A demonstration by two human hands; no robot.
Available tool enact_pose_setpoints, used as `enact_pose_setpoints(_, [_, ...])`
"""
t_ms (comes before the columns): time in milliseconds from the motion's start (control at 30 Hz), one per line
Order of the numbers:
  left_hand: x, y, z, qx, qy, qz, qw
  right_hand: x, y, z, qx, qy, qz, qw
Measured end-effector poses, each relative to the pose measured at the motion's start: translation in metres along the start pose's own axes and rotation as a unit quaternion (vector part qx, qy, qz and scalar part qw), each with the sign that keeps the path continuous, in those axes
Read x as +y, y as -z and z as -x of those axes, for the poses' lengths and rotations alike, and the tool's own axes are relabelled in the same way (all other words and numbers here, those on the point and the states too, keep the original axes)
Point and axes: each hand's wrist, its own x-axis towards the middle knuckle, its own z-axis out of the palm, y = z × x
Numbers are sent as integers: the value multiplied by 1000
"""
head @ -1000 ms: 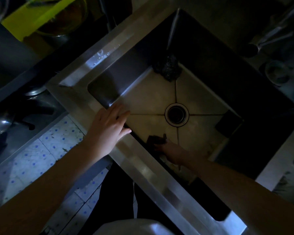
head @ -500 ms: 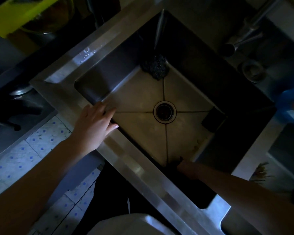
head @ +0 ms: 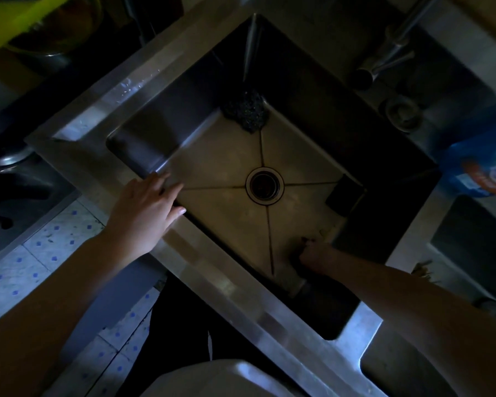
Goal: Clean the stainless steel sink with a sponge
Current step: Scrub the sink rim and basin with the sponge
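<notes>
The stainless steel sink [head: 143, 90] fills the middle of the head view, with a round drain [head: 265, 184] in its floor. My left hand [head: 143, 216] rests flat on the sink's near-left rim, fingers straight and reaching over the edge. My right hand [head: 312, 257] is down on the sink floor by the near-right corner, its fingers curled round a dark sponge [head: 305, 241]. Only a small dark edge of the sponge shows past the fingers.
A dark steel scourer [head: 246, 113] lies in the far corner of the sink, and a dark square block [head: 344, 193] leans at the right wall. A faucet [head: 390, 53] and a round plug [head: 403, 113] sit on the far-right rim. A blue packet [head: 481, 167] is at the right edge.
My right hand has slid with the sponge along the sink's near wall, from left of the floor seam to the near-right corner. My left hand has stayed on the rim.
</notes>
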Motion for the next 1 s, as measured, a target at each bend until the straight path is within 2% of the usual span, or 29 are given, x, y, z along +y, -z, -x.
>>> enact_pose_setpoints(133, [1, 2, -5, 9, -16, 9, 1000, 6, 0, 5, -17, -44, -8, 999])
enact_pose_setpoints(200, [3, 3, -11, 10, -27, 11, 1000, 4, 1, 3, 27, -84, -107, 990])
enact_pose_setpoints(233, [3, 3, -14, 9, -28, 15, 999, 2, 0, 3, 57, -118, -192, 973])
enact_pose_setpoints(300, [6, 2, -20, 3, -27, 21, 999, -2, -6, -2, 109, -195, -359, 906])
enact_pose_setpoints(400, [7, 0, -26, -8, -28, 27, 999, -7, -13, -9, 105, -272, -518, 804])
enact_pose_setpoints(433, [7, 1, -27, -10, -28, 30, 999, -9, -13, -11, 105, -294, -559, 768])
enact_pose_setpoints(633, [0, 7, -38, -4, -47, 40, 998, -17, 2, -31, 61, -343, -710, 613])
enact_pose_setpoints(700, [-2, 10, -45, -2, -54, 43, 998, -11, -1, -34, 82, -345, -715, 602])
enact_pose_setpoints(800, [-5, 14, -54, 1, -64, 41, 997, 5, -12, -34, 109, -347, -678, 638])
enact_pose_setpoints(867, [-6, 17, -60, 0, -67, 31, 997, 12, -18, -35, 137, -365, -654, 648])
enact_pose_setpoints(933, [-8, 18, -66, -3, -71, 29, 997, 12, -18, -38, 143, -400, -652, 628])
enact_pose_setpoints(1000, [-10, 17, -71, -15, -73, 23, 997, 9, -11, -43, 123, -423, -689, 576])
